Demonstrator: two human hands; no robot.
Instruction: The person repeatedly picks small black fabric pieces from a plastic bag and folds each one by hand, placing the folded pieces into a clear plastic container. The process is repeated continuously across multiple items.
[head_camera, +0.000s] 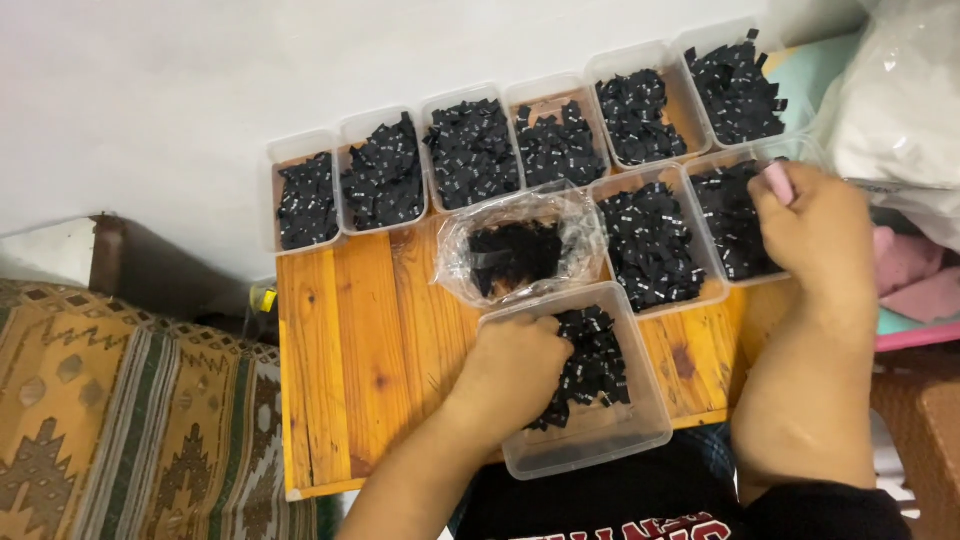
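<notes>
The left hand is sunk into the nearest clear plastic tub, the one at the front edge of the wooden bench. Its fingers are curled down into the heap of small black tags that fills the tub; they are buried among the tags, so I cannot tell whether they pinch any.

The right hand rests over the far-right tub of the middle row, behind and to the right of the nearest tub. It is loosely closed, knuckles up, with a small pink piece showing at its fingertips; what it grips beneath cannot be made out.

Just behind the nearest tub, touching its far rim, sits an open clear plastic bag with a dark clump of the same tags inside. To the right of the bag, between it and the right hand's tub, stands another tub full of tags.

Behind the bag, a row of six tubs runs along the back of the bench against the white wall, each loaded with black tags.

Left of the bench lies a patterned woven cloth in brown, green and cream. Right of the right hand's tub there is a white plastic sack and some pink fabric below it.
</notes>
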